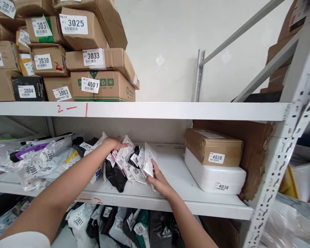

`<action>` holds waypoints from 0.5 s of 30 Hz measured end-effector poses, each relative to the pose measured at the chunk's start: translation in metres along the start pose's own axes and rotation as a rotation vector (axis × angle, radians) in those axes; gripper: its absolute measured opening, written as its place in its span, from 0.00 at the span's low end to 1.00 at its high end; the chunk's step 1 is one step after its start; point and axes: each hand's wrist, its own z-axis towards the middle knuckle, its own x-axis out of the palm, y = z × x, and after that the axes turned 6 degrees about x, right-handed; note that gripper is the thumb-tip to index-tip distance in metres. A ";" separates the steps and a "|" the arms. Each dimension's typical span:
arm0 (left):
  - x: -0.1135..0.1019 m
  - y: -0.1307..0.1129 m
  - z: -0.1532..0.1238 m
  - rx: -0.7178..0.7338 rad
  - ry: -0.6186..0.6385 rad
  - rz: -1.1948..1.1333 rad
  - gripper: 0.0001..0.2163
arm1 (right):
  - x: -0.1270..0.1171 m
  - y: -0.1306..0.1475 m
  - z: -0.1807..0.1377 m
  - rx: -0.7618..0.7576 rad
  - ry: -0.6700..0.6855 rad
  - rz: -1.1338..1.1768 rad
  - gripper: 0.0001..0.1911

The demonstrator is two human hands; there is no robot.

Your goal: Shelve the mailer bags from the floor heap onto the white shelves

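A row of small plastic parcel bags [124, 162], white, clear and black with printed number labels, stands packed together on the middle shelf. My left hand [115, 143] reaches over its back top edge, fingers curled on a bag there; the fingertips are partly hidden. At the row's right end my right hand [158, 181] grips a white parcel bag [149, 160], thumb in front and fingers along its right side. A black parcel bag [115, 175] hangs low at the front of the row, near the shelf edge.
More bagged parcels [41, 158] lie heaped at the left. On the right a cardboard box [213, 146] labelled 4039 rests on a white foam box [214, 174]. Above are stacked cartons [103, 84] and a shelf beam [155, 109]; a metal post [276, 162] stands at right.
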 end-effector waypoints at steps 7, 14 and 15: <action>-0.023 -0.036 -0.061 -0.041 -0.213 0.151 0.35 | -0.006 0.009 -0.001 0.007 0.089 -0.159 0.61; -0.002 -0.096 -0.077 0.498 -0.173 0.164 0.23 | -0.003 0.011 -0.010 -0.028 0.035 -0.487 0.63; -0.001 -0.100 -0.077 0.519 -0.156 0.163 0.23 | -0.003 0.011 -0.008 -0.035 0.051 -0.484 0.64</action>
